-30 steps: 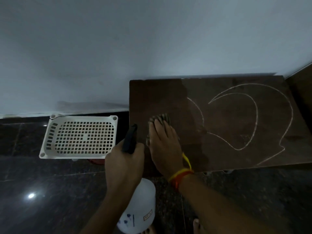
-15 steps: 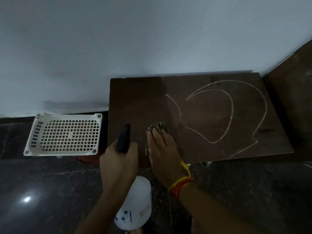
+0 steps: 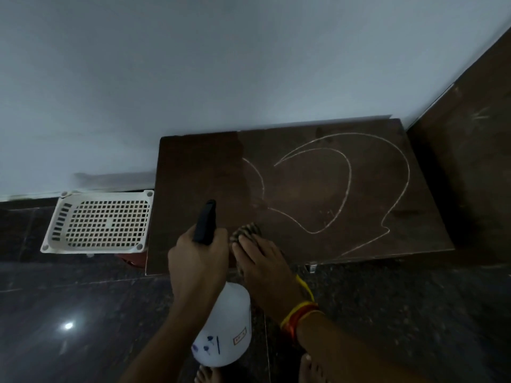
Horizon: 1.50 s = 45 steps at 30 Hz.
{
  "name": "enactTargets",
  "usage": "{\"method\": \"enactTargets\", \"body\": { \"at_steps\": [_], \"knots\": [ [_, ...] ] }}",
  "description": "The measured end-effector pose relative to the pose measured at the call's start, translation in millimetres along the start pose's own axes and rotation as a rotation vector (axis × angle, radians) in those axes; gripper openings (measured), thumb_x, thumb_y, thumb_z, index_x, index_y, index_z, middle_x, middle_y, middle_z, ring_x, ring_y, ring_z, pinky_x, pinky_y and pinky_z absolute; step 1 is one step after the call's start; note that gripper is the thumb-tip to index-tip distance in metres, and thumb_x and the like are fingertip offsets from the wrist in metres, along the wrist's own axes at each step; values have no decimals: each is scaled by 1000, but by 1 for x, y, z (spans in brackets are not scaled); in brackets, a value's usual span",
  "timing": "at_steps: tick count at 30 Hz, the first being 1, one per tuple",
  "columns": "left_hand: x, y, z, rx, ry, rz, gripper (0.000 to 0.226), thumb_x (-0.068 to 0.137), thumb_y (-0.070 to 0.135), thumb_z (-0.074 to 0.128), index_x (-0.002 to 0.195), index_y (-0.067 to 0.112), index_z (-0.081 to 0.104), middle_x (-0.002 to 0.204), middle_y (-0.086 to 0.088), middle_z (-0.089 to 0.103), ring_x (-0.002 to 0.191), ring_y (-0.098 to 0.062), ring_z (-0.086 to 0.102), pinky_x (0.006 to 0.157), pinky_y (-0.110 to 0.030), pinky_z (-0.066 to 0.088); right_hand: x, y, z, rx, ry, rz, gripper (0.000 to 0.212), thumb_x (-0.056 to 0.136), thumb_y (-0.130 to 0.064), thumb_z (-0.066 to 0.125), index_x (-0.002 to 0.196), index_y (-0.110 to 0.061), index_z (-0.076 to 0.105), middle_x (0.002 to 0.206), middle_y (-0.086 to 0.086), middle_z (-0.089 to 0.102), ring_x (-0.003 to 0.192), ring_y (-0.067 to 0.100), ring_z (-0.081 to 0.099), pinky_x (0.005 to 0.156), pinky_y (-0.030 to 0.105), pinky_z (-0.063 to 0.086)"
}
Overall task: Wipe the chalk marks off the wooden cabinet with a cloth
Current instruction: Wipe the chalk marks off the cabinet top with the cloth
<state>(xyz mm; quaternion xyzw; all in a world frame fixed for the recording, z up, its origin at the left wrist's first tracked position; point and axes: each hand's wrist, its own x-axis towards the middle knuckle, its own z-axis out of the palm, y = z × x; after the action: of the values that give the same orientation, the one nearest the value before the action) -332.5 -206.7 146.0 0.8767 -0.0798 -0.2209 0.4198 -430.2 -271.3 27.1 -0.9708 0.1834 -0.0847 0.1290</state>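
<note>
The dark wooden cabinet top (image 3: 414, 239) stands against the white wall, with curved white chalk marks (image 3: 347, 178) across its middle and right. Its left part looks wiped and bare of marks. My right hand (image 3: 262, 261) presses a striped cloth (image 3: 247, 230) flat onto the cabinet near the front edge, fingers straight. My left hand (image 3: 197, 261) grips a white spray bottle (image 3: 225, 327) by its black trigger head (image 3: 206, 221), held just left of the cloth and above the floor.
A white perforated plastic basket (image 3: 101, 222) lies on the dark polished floor to the left of the cabinet. A taller dark wooden panel (image 3: 475, 150) rises at the right. My bare feet (image 3: 312, 369) show at the bottom edge.
My right hand has slid the cloth toward the front edge of the cabinet. The view has shifted, so the cabinet sits lower. The left hand still grips the bottle.
</note>
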Motion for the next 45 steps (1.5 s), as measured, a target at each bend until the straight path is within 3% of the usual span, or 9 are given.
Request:
{"method": "enactTargets", "body": {
  "at_steps": [3,8,11,14,18,29,34,40,45],
  "knots": [
    [-9,11,13,-6,1,-1,19,86,24,58,68,16,55,61,-9,62,63,-34,64,61,-47,56,-3,28,-17,48,86,53,50,74,-10,77,121,-2,62,122,19,63,107,38,62,86,48,54],
    [-15,18,30,-23,-18,10,21,87,24,58,67,16,56,58,-7,59,55,-23,57,53,-38,51,-9,70,-50,53,174,177,56,75,5,72,128,4,54,131,25,55,118,42,54,96,51,48],
    [-15,19,38,-20,-25,12,20,88,23,58,70,15,57,64,-13,63,56,-25,58,54,-43,54,-1,85,-62,86,267,264,50,74,13,67,123,7,57,126,27,57,113,44,56,98,53,47],
    [-12,21,45,9,-40,24,19,89,24,57,73,13,58,69,-19,65,59,-29,59,58,-47,56,18,98,-72,108,316,309,45,80,11,62,124,6,57,127,25,56,116,43,53,102,47,42],
    [-5,22,52,16,-85,34,22,90,27,57,71,16,57,64,-11,62,55,-22,56,59,-41,55,33,113,-74,145,334,361,44,86,3,58,129,2,52,134,23,50,124,40,47,106,44,35],
    [-2,28,60,73,-135,-11,22,91,27,56,72,17,56,62,-4,59,55,-17,54,60,-35,51,36,134,-85,150,331,395,43,85,2,56,128,4,53,132,26,52,122,43,48,105,49,40],
    [6,47,53,12,-109,46,22,94,26,55,73,19,54,65,-4,60,60,-20,59,65,-38,53,27,137,-93,140,318,404,41,87,3,56,128,6,53,132,26,51,122,43,47,105,48,39],
    [17,74,57,-14,-70,154,21,93,25,55,72,19,55,63,-4,59,57,-18,57,62,-37,52,13,147,-95,93,313,394,42,83,8,60,124,7,56,127,28,55,115,46,52,100,52,45],
    [10,84,70,31,-108,203,24,91,26,55,69,18,55,59,-2,57,52,-16,53,56,-34,50,13,155,-103,105,316,412,43,85,6,57,128,6,53,131,28,51,121,44,47,105,50,40]
  ]
}}
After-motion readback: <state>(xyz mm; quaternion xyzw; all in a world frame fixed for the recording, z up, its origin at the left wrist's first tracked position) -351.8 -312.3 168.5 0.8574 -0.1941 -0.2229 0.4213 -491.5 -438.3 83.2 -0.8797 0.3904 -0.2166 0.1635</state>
